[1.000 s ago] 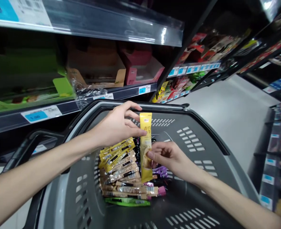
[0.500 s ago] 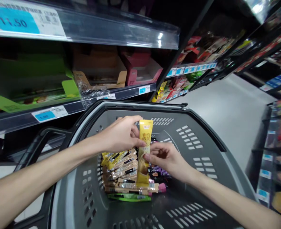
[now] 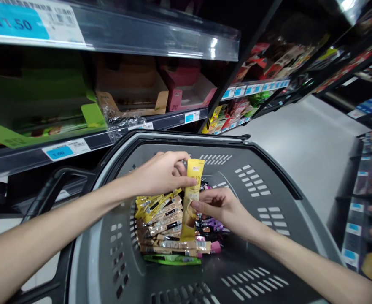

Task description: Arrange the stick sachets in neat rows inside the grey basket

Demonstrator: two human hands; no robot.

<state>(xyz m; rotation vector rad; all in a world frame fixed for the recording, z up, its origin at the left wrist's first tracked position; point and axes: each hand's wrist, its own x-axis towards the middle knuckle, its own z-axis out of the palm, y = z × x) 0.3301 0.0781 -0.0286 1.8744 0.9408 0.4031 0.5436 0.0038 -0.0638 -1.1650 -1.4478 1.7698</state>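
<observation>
The fingers of our left hand (image 3: 163,173) pinch the sachet (image 3: 189,215) up top, those of our right hand (image 3: 224,207) its middle, likely steadying its front towards us.

In front of me, "11.50" on the upper price tag (image 3: 34,22), "1.00" on the lower-left price tag (image 3: 66,150).

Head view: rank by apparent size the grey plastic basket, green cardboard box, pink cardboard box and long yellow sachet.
1. Grey plastic basket
2. Green cardboard box
3. Pink cardboard box
4. Long yellow sachet
</observation>
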